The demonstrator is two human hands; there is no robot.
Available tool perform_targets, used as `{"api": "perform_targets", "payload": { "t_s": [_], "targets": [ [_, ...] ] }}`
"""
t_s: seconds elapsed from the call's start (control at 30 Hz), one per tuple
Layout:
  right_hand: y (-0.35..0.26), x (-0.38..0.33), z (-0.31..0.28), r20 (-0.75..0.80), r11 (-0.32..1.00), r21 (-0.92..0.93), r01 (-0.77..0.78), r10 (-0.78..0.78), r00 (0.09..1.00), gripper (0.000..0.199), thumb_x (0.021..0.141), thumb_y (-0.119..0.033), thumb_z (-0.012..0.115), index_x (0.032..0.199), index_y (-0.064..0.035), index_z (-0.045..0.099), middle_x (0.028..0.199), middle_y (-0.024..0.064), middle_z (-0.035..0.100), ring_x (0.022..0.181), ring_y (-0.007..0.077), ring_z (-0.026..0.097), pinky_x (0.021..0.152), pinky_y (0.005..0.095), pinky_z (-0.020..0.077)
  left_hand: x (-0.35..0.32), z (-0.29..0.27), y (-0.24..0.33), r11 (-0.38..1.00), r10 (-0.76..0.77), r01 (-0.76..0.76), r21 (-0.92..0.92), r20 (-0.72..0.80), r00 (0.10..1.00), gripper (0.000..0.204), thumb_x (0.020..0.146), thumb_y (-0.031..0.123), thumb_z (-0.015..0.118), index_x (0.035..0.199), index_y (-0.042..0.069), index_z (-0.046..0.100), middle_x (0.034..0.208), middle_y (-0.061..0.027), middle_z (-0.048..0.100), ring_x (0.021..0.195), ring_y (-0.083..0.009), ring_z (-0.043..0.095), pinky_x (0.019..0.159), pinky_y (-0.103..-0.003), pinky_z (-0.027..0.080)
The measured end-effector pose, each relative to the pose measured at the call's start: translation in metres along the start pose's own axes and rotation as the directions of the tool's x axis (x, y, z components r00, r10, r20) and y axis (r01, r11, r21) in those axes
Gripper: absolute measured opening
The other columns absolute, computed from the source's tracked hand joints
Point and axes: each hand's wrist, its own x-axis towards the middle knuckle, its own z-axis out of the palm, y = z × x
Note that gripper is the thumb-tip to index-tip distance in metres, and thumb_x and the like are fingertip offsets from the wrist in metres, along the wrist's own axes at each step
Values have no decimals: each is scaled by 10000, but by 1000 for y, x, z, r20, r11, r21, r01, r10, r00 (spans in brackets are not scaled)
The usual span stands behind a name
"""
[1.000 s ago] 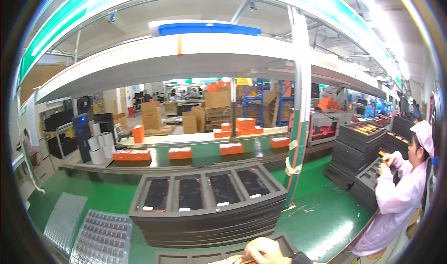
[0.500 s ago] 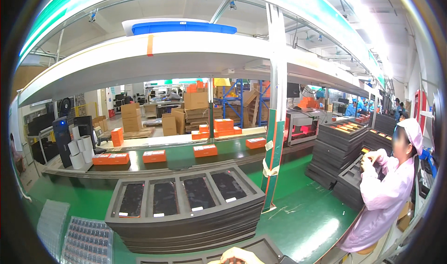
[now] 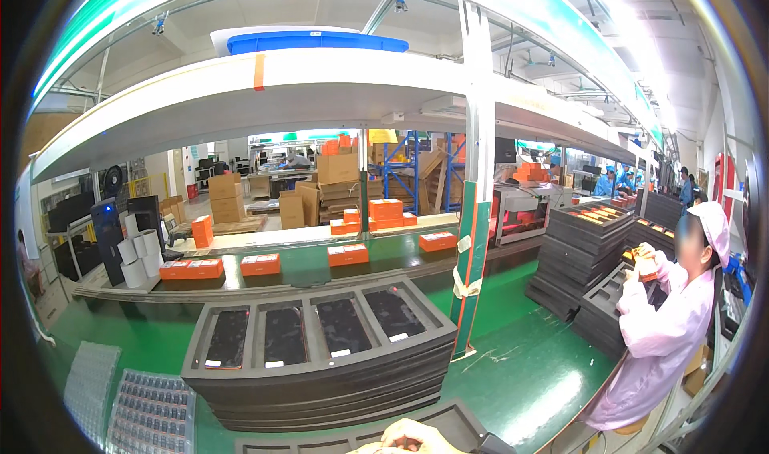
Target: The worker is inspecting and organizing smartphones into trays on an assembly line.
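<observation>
My right grip: fingers curled, I cannot tell on what | my left grip: mostly out of view, state unclear to me | both at the near black tray | just beyond, stacked trays, the top one with four dark slabs, on the green desk

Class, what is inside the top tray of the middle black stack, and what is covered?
The top tray holds four dark panels in a row, each with a white label. What the lower trays hold is covered.
</observation>
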Motion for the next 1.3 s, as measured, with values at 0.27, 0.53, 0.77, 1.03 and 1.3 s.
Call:
{"api": "perform_targets", "payload": {
  "t_s": [0.27, 0.53, 0.77, 1.03, 1.3],
  "targets": [
    [-7, -1, -4, -40, 998, 29, -49, 50, 998, 117, 964, -128, 651, 1027, -35, 618, 988, 32, 661, 822, 79, 578, 678, 233, 477, 1, 1, 1, 998, 29, -32, -50, -53, 998, 217, 978, 222, 574, 1127, 123, 697, 988, -166, 709, 895, -349, 694, 725, -396, 552],
    [4, -3, -4, -44, 956, 246, -162, 178, 983, 74, 1015, -85, 547, 995, -53, 483, 977, 57, 663, 870, 95, 607, 784, 255, 510, -2, 7, -3, 997, 26, -30, -78, -58, 998, 213, 982, 211, 570, 1116, 108, 699, 997, -157, 714, 900, -335, 702, 735, -380, 557],
    [-1, -3, -7, -91, 970, 167, -176, 192, 977, 109, 967, -75, 636, 954, -46, 532, 923, 31, 654, 830, 69, 618, 705, 223, 506, 0, 7, 0, 998, 32, -36, -54, -68, 997, 219, 985, 219, 564, 1112, 103, 701, 984, -171, 709, 895, -342, 698, 733, -384, 555],
    [1, -2, -7, -136, 976, 135, -172, 190, 972, 120, 936, -73, 683, 987, -45, 577, 900, 18, 677, 816, 57, 633, 682, 203, 503, 2, 6, 3, 996, 9, -14, -85, -62, 998, 231, 990, 248, 555, 1121, 125, 700, 971, -168, 709, 890, -342, 697, 722, -387, 555],
    [-3, 0, -7, -123, 946, 266, -185, 224, 967, 204, 942, -57, 669, 1125, -31, 583, 956, 49, 708, 873, 89, 663, 736, 226, 529, 2, 8, 1, 996, 3, -8, -92, -54, 999, 229, 984, 247, 563, 1118, 122, 700, 973, -162, 711, 890, -342, 698, 726, -387, 558]
  ]
}}
